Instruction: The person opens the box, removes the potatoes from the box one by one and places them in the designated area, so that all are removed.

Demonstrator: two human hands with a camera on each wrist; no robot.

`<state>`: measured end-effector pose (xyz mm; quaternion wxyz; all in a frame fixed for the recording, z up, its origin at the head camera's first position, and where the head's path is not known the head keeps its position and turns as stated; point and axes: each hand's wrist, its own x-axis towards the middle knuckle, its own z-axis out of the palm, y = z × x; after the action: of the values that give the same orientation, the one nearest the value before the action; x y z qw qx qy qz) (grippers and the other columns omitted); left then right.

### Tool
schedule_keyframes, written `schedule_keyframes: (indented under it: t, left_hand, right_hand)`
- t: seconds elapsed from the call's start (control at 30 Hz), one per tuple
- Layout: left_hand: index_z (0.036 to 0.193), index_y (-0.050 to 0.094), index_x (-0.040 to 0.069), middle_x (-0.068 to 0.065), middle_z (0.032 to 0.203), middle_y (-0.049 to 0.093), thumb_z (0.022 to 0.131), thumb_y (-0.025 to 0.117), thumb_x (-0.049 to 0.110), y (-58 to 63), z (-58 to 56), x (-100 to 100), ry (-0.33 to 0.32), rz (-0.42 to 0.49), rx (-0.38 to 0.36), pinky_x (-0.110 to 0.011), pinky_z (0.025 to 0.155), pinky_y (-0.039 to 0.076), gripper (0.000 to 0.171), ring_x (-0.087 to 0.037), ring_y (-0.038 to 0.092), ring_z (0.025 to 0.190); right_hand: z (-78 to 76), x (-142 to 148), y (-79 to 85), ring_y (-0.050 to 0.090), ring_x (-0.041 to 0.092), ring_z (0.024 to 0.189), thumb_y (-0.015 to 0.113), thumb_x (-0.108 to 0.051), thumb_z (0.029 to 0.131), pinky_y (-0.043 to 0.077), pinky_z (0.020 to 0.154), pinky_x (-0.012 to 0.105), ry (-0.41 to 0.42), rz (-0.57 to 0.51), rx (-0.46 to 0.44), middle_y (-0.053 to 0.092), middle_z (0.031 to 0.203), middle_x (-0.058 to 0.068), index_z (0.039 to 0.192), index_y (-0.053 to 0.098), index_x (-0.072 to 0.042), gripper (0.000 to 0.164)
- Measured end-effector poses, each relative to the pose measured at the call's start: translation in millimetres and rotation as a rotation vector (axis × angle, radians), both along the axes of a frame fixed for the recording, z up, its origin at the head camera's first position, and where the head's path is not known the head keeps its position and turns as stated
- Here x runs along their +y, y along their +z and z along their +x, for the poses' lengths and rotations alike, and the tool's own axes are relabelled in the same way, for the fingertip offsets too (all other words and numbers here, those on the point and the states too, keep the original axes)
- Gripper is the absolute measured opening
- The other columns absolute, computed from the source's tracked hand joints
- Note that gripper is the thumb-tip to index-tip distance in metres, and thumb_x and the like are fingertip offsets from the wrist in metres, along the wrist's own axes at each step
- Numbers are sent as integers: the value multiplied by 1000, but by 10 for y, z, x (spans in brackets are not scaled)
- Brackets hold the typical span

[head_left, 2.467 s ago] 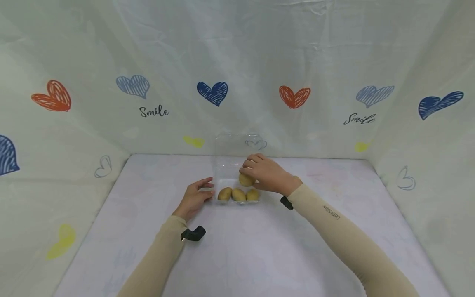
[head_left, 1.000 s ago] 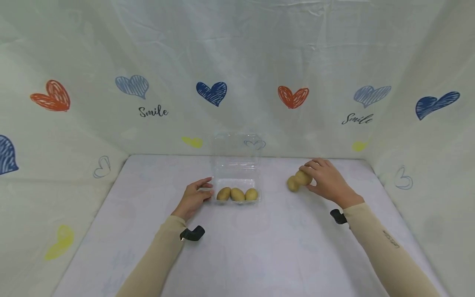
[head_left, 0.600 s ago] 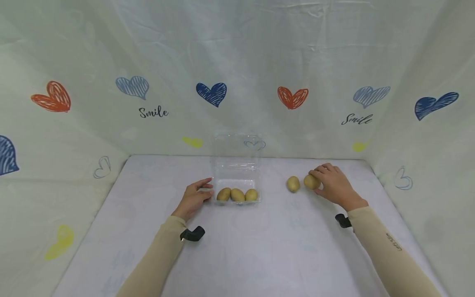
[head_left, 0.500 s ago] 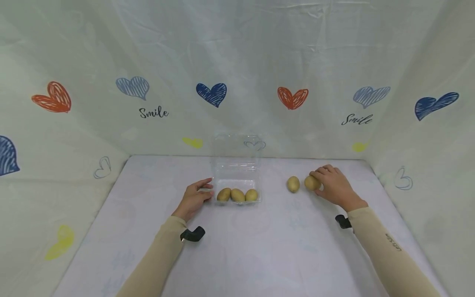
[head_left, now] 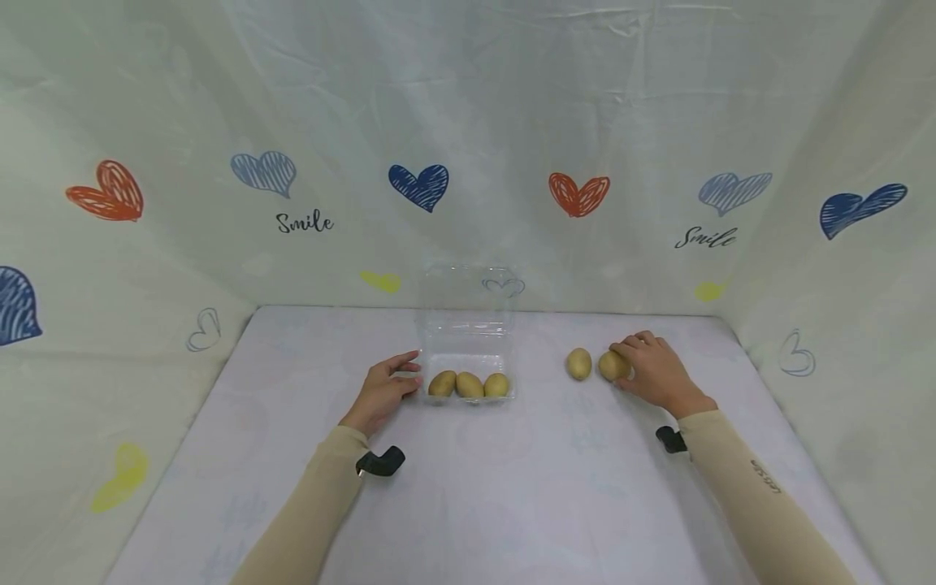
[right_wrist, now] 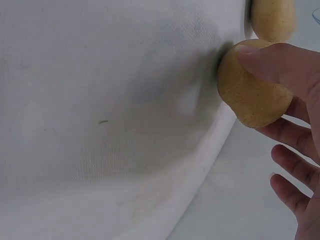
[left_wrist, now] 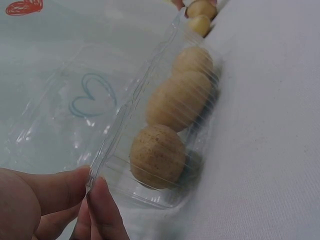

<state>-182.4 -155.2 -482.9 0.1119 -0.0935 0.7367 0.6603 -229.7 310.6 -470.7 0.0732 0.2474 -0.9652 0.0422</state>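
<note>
A clear plastic clamshell box (head_left: 465, 361) stands on the table with its lid (head_left: 457, 294) raised at the back. Three potatoes (head_left: 469, 385) lie in a row along its front wall. At the box's left side, my left hand (head_left: 382, 390) pinches the rim between thumb and fingers, as the left wrist view shows. Farther right, my right hand (head_left: 658, 375) holds a potato (right_wrist: 252, 90) between thumb and fingertips, low at the tabletop. Just left of that one lies a loose potato (head_left: 579, 364), a small gap between them in the head view.
The white-covered table (head_left: 483, 504) ends at a pale curtain (head_left: 497, 97) printed with hearts and the word Smile. This curtain also rises at the left and right. A black wrist strap piece (head_left: 382, 461) shows on the left sleeve.
My right hand has carried a potato out of the box to the right, beside the loose one, then shifted it slightly and lowered it. The left hand has stayed at the box.
</note>
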Motion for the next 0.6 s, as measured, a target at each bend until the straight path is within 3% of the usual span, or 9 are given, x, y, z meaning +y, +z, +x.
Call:
schedule_keyframes:
  t: [0.6]
  left_hand:
    - [154, 51, -1, -22, 137, 56, 100, 65, -7, 1, 6, -3, 3, 14, 6, -19, 75, 52, 56, -7, 60, 80]
  right_hand:
    - [-18, -18, -38, 58, 47, 120, 93, -18, 81, 49, 99, 63, -29, 21, -32, 69, 123, 24, 130, 68, 6, 60]
